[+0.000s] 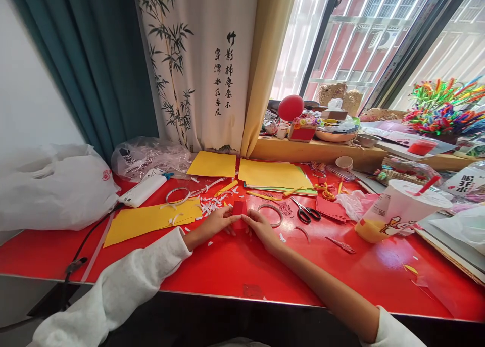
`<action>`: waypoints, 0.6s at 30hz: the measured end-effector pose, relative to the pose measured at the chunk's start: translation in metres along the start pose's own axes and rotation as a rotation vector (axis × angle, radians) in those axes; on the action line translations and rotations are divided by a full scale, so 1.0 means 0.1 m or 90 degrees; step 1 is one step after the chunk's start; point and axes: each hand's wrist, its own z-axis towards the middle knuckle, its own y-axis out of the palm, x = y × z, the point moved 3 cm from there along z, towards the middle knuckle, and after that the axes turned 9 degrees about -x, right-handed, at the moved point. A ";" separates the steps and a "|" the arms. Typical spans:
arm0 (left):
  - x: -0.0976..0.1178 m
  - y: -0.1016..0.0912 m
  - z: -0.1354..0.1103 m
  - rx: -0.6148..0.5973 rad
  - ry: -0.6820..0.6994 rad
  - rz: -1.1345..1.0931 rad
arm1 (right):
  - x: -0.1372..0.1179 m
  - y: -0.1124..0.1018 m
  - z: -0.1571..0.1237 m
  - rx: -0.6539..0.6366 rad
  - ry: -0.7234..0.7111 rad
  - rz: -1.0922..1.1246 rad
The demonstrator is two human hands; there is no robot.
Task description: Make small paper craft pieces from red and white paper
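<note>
Between my two hands a small piece of red paper [238, 207] stands up a little above the red table. My left hand [217, 221] pinches it from the left, and my right hand [261, 227] pinches it from the right, with the fingertips of both almost meeting. Its lower part is partly hidden by my fingers. White paper scraps [212, 205] lie beside my left hand. Just behind my right hand is a roll of tape [279, 215], and black-handled scissors [308, 213] lie to its right.
Yellow paper sheets [140, 220] lie at left, with more yellow sheets [269, 174] at the back. Another tape roll [178, 194] and a white glue bottle [146, 189] are near a white plastic bag [56, 185]. A drink cup [397, 213] stands at right, near red paper pieces [331, 209].
</note>
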 end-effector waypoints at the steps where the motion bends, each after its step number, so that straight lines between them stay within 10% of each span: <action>1: 0.01 0.00 0.00 0.008 -0.005 0.012 | 0.00 -0.01 0.00 0.000 -0.002 -0.008; 18: -0.05 -0.01 0.01 0.067 -0.002 -0.007 | 0.01 0.06 -0.05 -0.052 -0.029 -0.129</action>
